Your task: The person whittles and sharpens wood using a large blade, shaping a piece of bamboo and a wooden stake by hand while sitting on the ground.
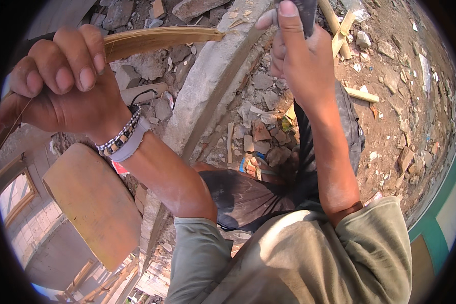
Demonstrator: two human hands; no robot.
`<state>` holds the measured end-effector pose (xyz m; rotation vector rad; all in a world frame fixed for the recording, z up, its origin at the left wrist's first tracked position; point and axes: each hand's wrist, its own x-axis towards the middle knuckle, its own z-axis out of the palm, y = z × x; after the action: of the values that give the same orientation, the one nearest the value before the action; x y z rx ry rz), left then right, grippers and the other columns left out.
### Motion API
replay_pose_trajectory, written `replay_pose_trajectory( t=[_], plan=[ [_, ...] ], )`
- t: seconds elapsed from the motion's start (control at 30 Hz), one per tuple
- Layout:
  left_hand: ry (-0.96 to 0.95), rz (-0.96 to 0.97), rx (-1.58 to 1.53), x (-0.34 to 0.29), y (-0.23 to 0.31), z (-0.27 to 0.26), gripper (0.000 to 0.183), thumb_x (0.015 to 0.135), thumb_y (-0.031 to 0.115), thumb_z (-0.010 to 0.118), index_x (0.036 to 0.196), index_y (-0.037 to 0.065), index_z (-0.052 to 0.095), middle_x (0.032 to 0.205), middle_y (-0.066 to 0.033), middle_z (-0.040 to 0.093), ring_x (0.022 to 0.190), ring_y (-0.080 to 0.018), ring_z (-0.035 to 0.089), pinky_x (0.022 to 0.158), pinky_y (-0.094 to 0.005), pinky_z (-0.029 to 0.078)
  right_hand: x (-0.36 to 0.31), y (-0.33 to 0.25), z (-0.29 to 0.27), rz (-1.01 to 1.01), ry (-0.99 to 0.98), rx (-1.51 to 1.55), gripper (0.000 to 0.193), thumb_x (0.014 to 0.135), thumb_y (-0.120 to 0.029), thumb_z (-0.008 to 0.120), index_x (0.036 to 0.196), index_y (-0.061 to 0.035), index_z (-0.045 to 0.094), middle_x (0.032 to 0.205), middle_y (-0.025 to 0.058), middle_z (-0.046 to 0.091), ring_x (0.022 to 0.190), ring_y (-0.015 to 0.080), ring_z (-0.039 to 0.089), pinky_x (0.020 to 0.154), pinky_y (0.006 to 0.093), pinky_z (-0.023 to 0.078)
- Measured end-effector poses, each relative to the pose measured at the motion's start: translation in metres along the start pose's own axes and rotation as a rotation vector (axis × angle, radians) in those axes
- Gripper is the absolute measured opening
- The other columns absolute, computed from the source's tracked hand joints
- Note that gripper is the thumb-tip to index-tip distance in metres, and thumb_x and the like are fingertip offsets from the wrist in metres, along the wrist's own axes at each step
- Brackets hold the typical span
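My left hand (61,81) is raised at the upper left, its fingers curled around a long, thin bamboo strip (162,38) that runs right toward the top centre. A bead and band bracelet (122,137) sits on that wrist. My right hand (296,55) is up at the top centre, gripping a dark tool handle (305,12) whose upper part runs out of the picture; what kind of tool it is cannot be seen. The strip's right end lies just left of that hand.
Below lies dirt ground strewn with rubble, broken bricks (261,131) and cut bamboo pieces (362,95). A curved concrete ledge (207,86) runs diagonally. A round wooden block (93,202) stands at the lower left. A foot in a sandal (253,164) rests among the stones.
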<state>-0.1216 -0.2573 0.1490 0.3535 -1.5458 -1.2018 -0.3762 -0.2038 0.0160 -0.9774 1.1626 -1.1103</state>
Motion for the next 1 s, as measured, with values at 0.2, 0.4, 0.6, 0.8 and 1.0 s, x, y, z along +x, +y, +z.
replay_pose_trajectory(
  t=[0.2,0.4,0.6,0.8,1.0],
  plan=[
    [-0.046,0.034,0.008,0.007,-0.009,0.008,0.049,0.096,0.06,0.052,0.077,0.019,0.07,0.064,0.0049,0.059,0.053,-0.0108,0.051,0.053,-0.0293,0.038,-0.011,0.115,0.03,-0.146,0.145,-0.318,0.045,0.104,-0.035,0.054,0.082,0.0041,0.064,0.059,0.0101,0.054,0.057,0.0224,0.055,0.057,0.0395,0.043],
    [0.051,0.038,0.028,-0.012,0.003,0.002,0.049,0.095,0.06,0.054,0.071,0.019,0.065,0.063,0.0047,0.058,0.052,-0.0094,0.049,0.053,-0.0264,0.038,-0.009,0.054,0.013,0.205,-0.089,-0.275,0.056,0.104,-0.045,0.048,0.086,0.0047,0.069,0.061,0.0136,0.057,0.06,0.0289,0.06,0.065,0.0424,0.047],
    [0.068,0.045,0.003,-0.016,0.003,-0.007,0.05,0.096,0.061,0.051,0.076,0.019,0.069,0.061,0.0039,0.057,0.05,-0.011,0.048,0.052,-0.0285,0.039,-0.004,0.002,0.015,-0.244,0.11,-0.007,0.067,0.105,-0.054,0.04,0.085,0.0028,0.068,0.059,0.0028,0.053,0.061,0.0201,0.056,0.064,0.0411,0.045],
    [-0.091,0.067,-0.067,-0.015,-0.005,-0.022,0.065,0.093,0.074,0.04,0.09,0.017,0.072,0.069,0.0001,0.063,0.055,-0.0147,0.052,0.052,-0.0302,0.041,0.003,0.116,0.014,0.046,0.008,-0.361,0.057,0.106,-0.046,0.045,0.079,-0.0009,0.067,0.053,-0.0006,0.043,0.052,0.0102,0.045,0.053,0.0327,0.037],
    [-0.034,0.057,-0.084,-0.042,0.015,-0.044,0.071,0.089,0.079,0.038,0.089,0.016,0.071,0.071,-0.0006,0.065,0.057,-0.0145,0.055,0.054,-0.0303,0.04,-0.003,0.024,0.003,-0.057,0.01,-0.307,0.055,0.105,-0.046,0.045,0.086,-0.0003,0.068,0.057,0.0082,0.052,0.055,0.023,0.056,0.059,0.0391,0.044]
  ],
)
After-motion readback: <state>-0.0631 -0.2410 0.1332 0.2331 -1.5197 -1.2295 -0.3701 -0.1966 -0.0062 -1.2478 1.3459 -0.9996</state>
